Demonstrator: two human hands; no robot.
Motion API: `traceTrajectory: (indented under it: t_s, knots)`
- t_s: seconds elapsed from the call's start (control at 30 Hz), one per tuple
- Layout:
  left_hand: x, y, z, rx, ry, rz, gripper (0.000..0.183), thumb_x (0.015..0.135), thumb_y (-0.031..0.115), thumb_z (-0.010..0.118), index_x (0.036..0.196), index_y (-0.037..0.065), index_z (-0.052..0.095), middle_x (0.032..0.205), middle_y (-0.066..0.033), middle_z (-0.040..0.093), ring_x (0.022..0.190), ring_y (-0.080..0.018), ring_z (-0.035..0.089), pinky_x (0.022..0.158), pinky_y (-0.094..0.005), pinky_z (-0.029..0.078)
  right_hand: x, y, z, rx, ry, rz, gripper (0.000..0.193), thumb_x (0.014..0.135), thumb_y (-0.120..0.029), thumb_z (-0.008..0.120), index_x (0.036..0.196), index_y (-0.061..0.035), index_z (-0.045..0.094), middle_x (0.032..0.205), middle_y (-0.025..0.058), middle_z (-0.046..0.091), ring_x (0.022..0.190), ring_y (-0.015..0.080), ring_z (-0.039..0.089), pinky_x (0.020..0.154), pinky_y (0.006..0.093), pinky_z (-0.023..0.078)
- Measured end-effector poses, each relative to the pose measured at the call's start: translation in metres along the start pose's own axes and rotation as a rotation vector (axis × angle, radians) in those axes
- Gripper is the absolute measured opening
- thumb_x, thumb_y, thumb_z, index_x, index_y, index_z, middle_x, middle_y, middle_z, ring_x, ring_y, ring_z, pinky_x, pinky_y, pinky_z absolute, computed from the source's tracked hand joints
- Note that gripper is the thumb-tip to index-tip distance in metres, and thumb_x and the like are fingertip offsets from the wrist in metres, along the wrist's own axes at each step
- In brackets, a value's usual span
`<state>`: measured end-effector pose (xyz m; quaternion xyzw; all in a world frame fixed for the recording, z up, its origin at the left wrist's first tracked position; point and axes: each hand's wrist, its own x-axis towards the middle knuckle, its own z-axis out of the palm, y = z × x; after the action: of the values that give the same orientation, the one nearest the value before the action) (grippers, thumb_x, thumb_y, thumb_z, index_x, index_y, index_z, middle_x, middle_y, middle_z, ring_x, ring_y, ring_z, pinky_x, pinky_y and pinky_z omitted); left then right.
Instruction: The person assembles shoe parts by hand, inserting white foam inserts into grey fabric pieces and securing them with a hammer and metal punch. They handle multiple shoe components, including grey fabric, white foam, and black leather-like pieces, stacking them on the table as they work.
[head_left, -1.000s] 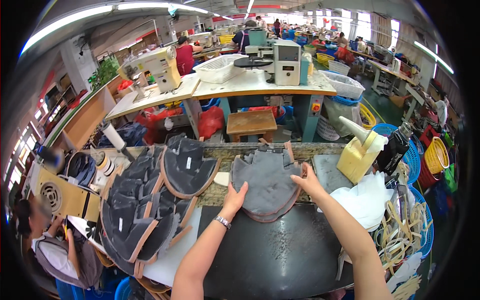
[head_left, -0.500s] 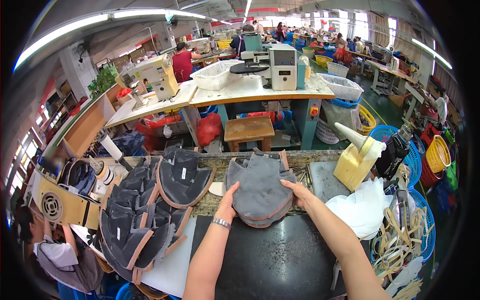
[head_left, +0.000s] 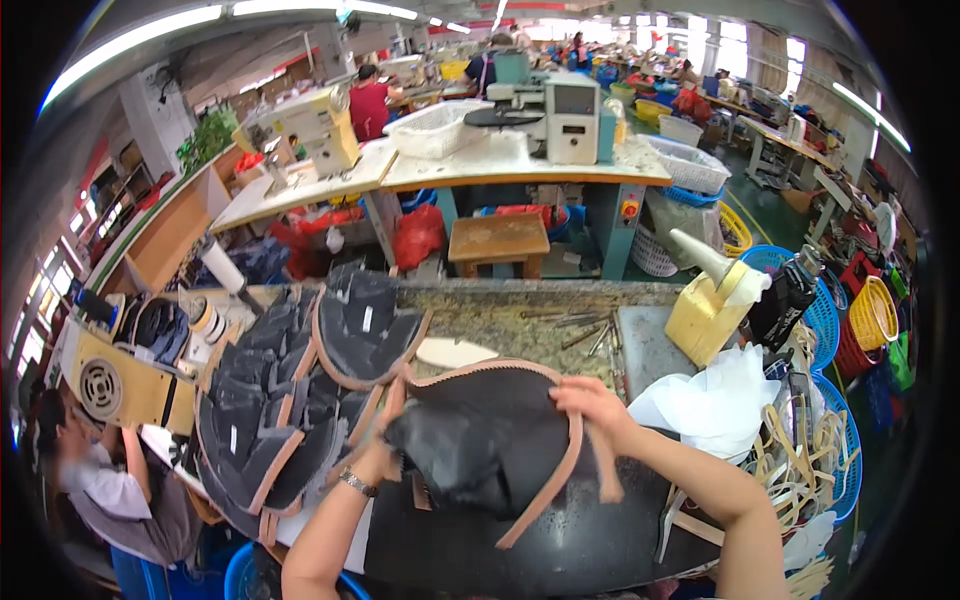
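Observation:
Between my hands hangs a dark shoe upper, its smooth black side facing me and a pinkish-tan strip running along its edge. My left hand grips its left end, fingers partly hidden behind the material and somewhat blurred. At the upper right edge, my right hand pinches the strip, and a loose end of strip hangs below it. The upper is held over the black work mat. Left of it lies a pile of similar dark uppers with the same trim.
A cream flat piece and metal tools lie at the bench's back. To the right are a yellow container with a cone spout, white sheets, and blue baskets with strips. A person sits at the left.
The grey fuzzy stack has been lifted toward me and turned, so a black side with trim now shows. Both hands moved apart; the cream piece behind is uncovered.

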<state>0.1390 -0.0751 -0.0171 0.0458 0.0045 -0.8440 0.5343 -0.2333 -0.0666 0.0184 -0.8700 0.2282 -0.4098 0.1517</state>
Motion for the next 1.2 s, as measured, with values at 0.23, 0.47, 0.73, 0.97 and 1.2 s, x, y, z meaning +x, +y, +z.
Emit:
traceTrajectory:
  t_s: [0.23, 0.47, 0.73, 0.97, 1.2]
  knots:
    - [-0.021, 0.01, 0.022, 0.701, 0.12, -0.378, 0.073, 0.091, 0.025, 0.055, 0.145, 0.003, 0.011, 0.137, -0.0178, 0.038, 0.124, -0.0172, 0.04, 0.102, -0.0318, 0.034, -0.027, -0.009, 0.001, -0.343, -0.509, -0.309, 0.04, 0.072, -0.015, 0.062, 0.111, -0.0072, 0.055, 0.132, 0.0068, 0.048, 0.121, 0.0298, 0.043, 0.098, 0.0437, 0.04]
    - [-0.016, -0.037, 0.051, 1.621, 0.296, -0.358, 0.114, 0.068, 0.014, 0.081, 0.146, 0.007, -0.003, 0.14, -0.02, 0.031, 0.126, -0.0254, 0.037, 0.104, -0.0338, 0.032, -0.024, -0.048, 0.028, 0.328, -0.066, 0.855, 0.077, 0.076, -0.035, 0.069, 0.134, 0.0005, 0.032, 0.137, 0.0216, 0.035, 0.13, 0.0334, 0.032, 0.108, 0.0399, 0.026]
    - [-0.091, -0.075, 0.044, 1.462, 0.309, -0.037, 0.116, 0.061, 0.0, 0.079, 0.146, 0.007, -0.001, 0.145, -0.0154, 0.023, 0.133, -0.0257, 0.028, 0.108, -0.037, 0.025, -0.021, -0.085, 0.059, 0.392, -0.079, 0.903, 0.089, 0.071, -0.034, 0.075, 0.138, -0.0016, 0.027, 0.136, 0.0225, 0.033, 0.128, 0.0368, 0.031, 0.107, 0.0418, 0.028]
    - [-0.016, -0.066, 0.076, 1.418, 0.206, 0.124, 0.105, 0.062, -0.009, 0.07, 0.146, 0.008, 0.01, 0.142, -0.0132, 0.032, 0.126, -0.0236, 0.04, 0.102, -0.0345, 0.035, 0.019, -0.042, -0.002, 0.386, 0.037, 0.758, 0.094, 0.068, -0.021, 0.078, 0.141, -0.0017, 0.022, 0.145, 0.0188, 0.024, 0.136, 0.0278, 0.022, 0.11, 0.0356, 0.022]
    - [0.063, -0.072, 0.068, 1.353, 0.099, 0.138, 0.093, 0.069, -0.003, 0.071, 0.145, 0.006, 0.017, 0.135, -0.0113, 0.042, 0.12, -0.0202, 0.045, 0.095, -0.0317, 0.042, 0.014, 0.014, -0.054, 0.873, 0.311, 0.941, 0.063, 0.083, -0.012, 0.061, 0.139, -0.0041, 0.032, 0.14, 0.0092, 0.035, 0.123, 0.017, 0.039, 0.102, 0.0309, 0.032]
